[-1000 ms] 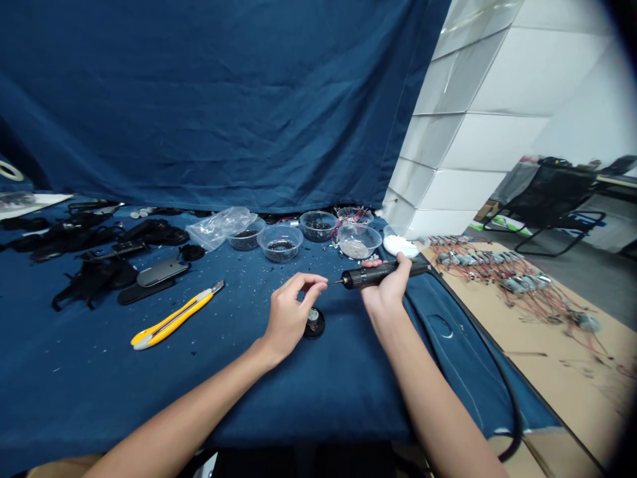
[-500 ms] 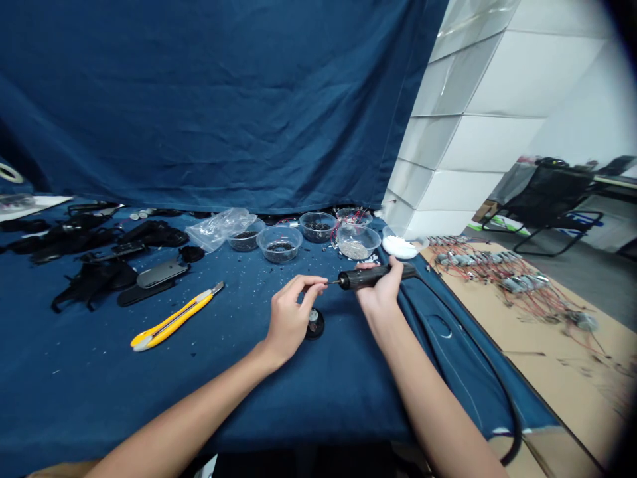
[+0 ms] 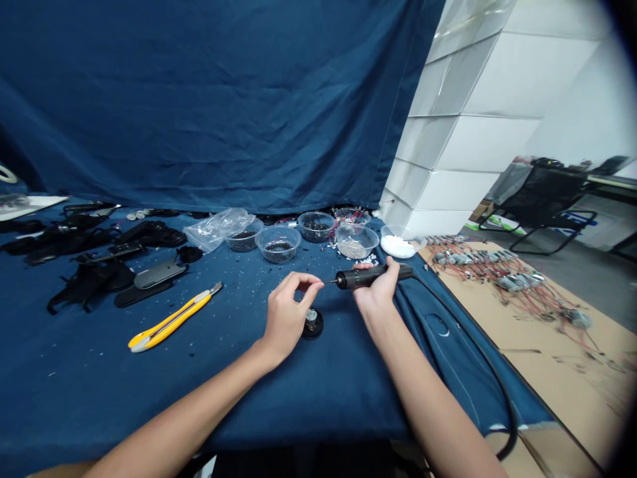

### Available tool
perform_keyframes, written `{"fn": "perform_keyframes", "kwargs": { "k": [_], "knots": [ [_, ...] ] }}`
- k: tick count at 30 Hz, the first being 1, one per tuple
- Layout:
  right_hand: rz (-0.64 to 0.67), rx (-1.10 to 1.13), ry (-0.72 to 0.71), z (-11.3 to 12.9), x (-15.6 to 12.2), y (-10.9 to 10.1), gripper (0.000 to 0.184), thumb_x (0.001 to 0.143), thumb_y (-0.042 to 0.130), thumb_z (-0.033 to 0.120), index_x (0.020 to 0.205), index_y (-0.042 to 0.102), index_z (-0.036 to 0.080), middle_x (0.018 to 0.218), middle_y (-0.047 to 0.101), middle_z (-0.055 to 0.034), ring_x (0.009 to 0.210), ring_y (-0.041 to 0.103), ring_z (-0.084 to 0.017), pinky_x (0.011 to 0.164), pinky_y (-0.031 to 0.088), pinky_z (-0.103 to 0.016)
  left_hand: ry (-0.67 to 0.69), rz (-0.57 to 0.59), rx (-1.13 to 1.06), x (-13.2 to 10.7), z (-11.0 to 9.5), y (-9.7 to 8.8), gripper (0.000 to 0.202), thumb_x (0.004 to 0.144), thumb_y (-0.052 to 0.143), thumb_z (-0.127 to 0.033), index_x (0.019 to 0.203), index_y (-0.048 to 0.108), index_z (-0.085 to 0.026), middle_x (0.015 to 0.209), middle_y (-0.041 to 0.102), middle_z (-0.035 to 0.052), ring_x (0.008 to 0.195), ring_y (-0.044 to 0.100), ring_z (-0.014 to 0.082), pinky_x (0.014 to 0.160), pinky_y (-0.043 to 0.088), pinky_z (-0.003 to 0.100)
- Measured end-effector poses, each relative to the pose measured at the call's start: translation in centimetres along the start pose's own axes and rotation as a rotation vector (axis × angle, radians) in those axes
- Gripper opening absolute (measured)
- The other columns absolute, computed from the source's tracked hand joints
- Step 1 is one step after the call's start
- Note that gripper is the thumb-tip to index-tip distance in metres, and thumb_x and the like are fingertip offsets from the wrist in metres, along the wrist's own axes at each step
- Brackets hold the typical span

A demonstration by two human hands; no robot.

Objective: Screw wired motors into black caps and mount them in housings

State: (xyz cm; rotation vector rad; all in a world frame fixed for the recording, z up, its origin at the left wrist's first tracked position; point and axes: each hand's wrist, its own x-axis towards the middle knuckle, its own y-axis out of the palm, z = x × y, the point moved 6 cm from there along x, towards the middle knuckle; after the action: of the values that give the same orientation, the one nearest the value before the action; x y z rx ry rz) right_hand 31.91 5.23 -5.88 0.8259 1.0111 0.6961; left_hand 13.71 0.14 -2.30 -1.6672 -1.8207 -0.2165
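My right hand [image 3: 377, 292] is wrapped round a black corded electric screwdriver [image 3: 365, 276], held level with its thin bit pointing left. At the bit's tip, the thumb and forefinger of my left hand [image 3: 290, 309] are pinched together. Whatever lies between those fingertips is too small to name. Just below and right of my left hand, a small round black part [image 3: 313, 325] with a grey piece in its middle rests on the blue cloth [image 3: 343, 378]. My left hand hides some of its left side.
A yellow utility knife [image 3: 174, 322] lies to the left, near black plastic parts [image 3: 94, 279]. Behind my hands stand several clear bowls [image 3: 279, 243] of small parts and a plastic bag [image 3: 219, 228]. Wired motors [image 3: 517, 282] cover the board at right; the screwdriver's cable [image 3: 478, 338] runs there.
The view has shifted slightly, moving everything a little to the left. Both hands keep their grips, and the bit's tip stays at my left fingertips.
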Motion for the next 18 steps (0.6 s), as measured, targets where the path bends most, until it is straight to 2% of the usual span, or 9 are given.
{"fn": "perform_keyframes", "kwargs": {
  "k": [7, 11, 13, 15, 18],
  "knots": [
    [0.007, -0.045, -0.054, 0.2, 0.3, -0.3, 0.032, 0.086, 0.051, 0.045, 0.075, 0.036, 0.02, 0.056, 0.039, 0.0086, 0.045, 0.043, -0.005, 0.044, 0.047, -0.015, 0.047, 0.059, 0.026, 0.3, -0.4, 0.1, 0.015, 0.091, 0.058, -0.031, 0.087, 0.065, -0.018, 0.086, 0.065, 0.0014, 0.08, 0.06, 0.0138, 0.075, 0.045, 0.025],
    [0.008, -0.05, -0.028, 0.0, 0.4, -0.3, 0.028, 0.086, 0.049, 0.042, 0.075, 0.035, 0.02, 0.056, 0.039, 0.0086, 0.045, 0.042, -0.005, 0.044, 0.046, -0.016, 0.094, 0.136, 0.023, 0.3, -1.0, 0.0, 0.018, 0.09, 0.059, -0.029, 0.105, 0.063, -0.02, 0.095, 0.062, 0.0021, 0.087, 0.057, 0.0137, 0.081, 0.045, 0.026],
    [-0.01, -0.036, -0.01, 0.0, 0.5, -0.3, 0.026, 0.085, 0.049, 0.04, 0.076, 0.035, 0.02, 0.057, 0.039, 0.0083, 0.045, 0.042, -0.005, 0.043, 0.046, -0.016, 0.133, 0.129, 0.074, -0.2, -1.3, -0.5, 0.02, 0.091, 0.059, -0.03, 0.108, 0.06, -0.021, 0.092, 0.057, 0.0019, 0.085, 0.055, 0.0136, 0.08, 0.044, 0.026],
    [-0.021, -0.024, -0.012, 0.2, 0.7, -0.4, 0.024, 0.083, 0.051, 0.038, 0.076, 0.036, 0.02, 0.057, 0.039, 0.0081, 0.046, 0.043, -0.006, 0.043, 0.046, -0.017, 0.178, 0.133, 0.165, -1.1, -1.2, -1.2, 0.014, 0.092, 0.056, -0.03, 0.101, 0.06, -0.02, 0.085, 0.052, 0.0015, 0.08, 0.051, 0.0134, 0.078, 0.043, 0.027],
    [-0.01, 0.008, -0.019, 0.7, 1.0, -0.3, 0.025, 0.083, 0.052, 0.038, 0.076, 0.037, 0.02, 0.059, 0.04, 0.008, 0.046, 0.042, -0.005, 0.044, 0.046, -0.016, 0.241, 0.245, 0.303, -3.3, -0.5, -1.6, 0.012, 0.093, 0.054, -0.028, 0.099, 0.059, -0.02, 0.088, 0.048, 0.0027, 0.081, 0.049, 0.0141, 0.078, 0.043, 0.028]
  ]
}}
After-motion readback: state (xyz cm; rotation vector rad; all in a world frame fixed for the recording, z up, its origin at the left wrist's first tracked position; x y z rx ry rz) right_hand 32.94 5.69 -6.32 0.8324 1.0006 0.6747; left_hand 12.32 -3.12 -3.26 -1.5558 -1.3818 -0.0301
